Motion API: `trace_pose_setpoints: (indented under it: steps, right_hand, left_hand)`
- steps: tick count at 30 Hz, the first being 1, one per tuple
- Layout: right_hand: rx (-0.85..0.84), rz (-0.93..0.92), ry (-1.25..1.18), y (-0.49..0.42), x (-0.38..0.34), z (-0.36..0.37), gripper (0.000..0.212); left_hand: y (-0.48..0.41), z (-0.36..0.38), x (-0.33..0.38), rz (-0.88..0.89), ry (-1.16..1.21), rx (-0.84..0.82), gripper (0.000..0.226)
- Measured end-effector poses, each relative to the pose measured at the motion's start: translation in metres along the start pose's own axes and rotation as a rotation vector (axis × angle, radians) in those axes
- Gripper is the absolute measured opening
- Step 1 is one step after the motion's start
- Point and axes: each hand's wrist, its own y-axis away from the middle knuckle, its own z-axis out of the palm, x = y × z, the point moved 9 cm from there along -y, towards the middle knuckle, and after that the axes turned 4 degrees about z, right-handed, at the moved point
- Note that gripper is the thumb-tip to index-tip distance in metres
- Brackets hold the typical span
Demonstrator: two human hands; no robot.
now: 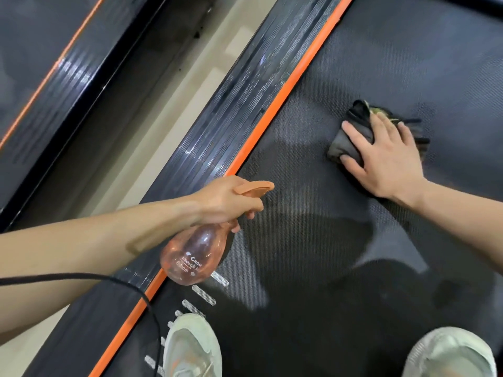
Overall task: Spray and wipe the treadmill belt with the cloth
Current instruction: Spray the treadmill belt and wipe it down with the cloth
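Two hands work here: your left hand [226, 202] curls round the neck of one spray bottle [196, 254], tilted beside the orange strip [272, 112]. Your right hand [389, 159] presses flat, fingers spread, on one dark cloth [351, 137], farther right on the treadmill belt [326, 240], open belt all round. Two shoes [190, 346] stand near.
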Motion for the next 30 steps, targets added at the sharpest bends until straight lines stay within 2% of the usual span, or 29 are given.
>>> trace_pose_setpoints:
  steps: [4, 8, 11, 14, 17, 19, 20, 22, 24, 26, 28, 30]
  right_hand:
    - [-0.006, -0.035, -0.002, 0.001, 0.002, -0.002, 0.069]
    - [-0.028, -0.008, -0.049, -0.005, -0.002, 0.003, 0.067]
    - [-0.022, -0.077, -0.061, -0.009, -0.033, 0.000, 0.064]
    - [-0.020, -0.366, -0.044, 0.025, -0.092, 0.003, 0.065]
    - [-0.107, -0.786, -0.078, 0.099, -0.152, 0.018, 0.069]
    - [-0.177, -1.047, -0.051, 0.119, -0.162, 0.024, 0.068]
    - [-0.180, -1.067, -0.021, 0.106, -0.156, 0.024, 0.068]
    - [-0.126, -0.874, 0.011, 0.046, -0.129, 0.022, 0.066]
    - [-0.115, -0.519, 0.007, -0.026, -0.078, 0.014, 0.067]
    - [-0.161, -0.188, -0.036, -0.066, -0.030, 0.010, 0.069]
    - [-0.166, -0.085, -0.034, -0.065, -0.023, 0.008, 0.069]
    - [-0.091, -0.178, -0.019, -0.031, -0.050, 0.006, 0.067]
  left_hand:
    - [0.006, 0.018, 0.004, 0.016, -0.161, -0.112, 0.010]
    - [0.009, 0.010, 0.005, 0.007, -0.210, -0.066, 0.029]
    - [0.011, -0.007, 0.013, 0.054, -0.206, -0.028, 0.022]
    - [0.010, -0.029, 0.020, 0.055, -0.110, 0.085, 0.027]
    - [0.007, -0.046, 0.025, 0.043, -0.089, 0.161, 0.012]
    - [0.002, -0.051, 0.029, 0.051, -0.082, 0.170, 0.004]
    - [-0.003, -0.052, 0.030, 0.055, -0.080, 0.171, 0.006]
    - [-0.011, -0.052, 0.034, 0.057, -0.093, 0.157, 0.011]
    - [-0.017, -0.050, 0.041, 0.053, -0.088, 0.136, 0.028]
    - [-0.024, -0.049, 0.048, 0.055, -0.037, 0.107, 0.034]
    - [-0.030, -0.050, 0.057, 0.069, 0.002, 0.090, 0.033]
    - [-0.039, -0.051, 0.067, 0.089, 0.028, 0.086, 0.030]
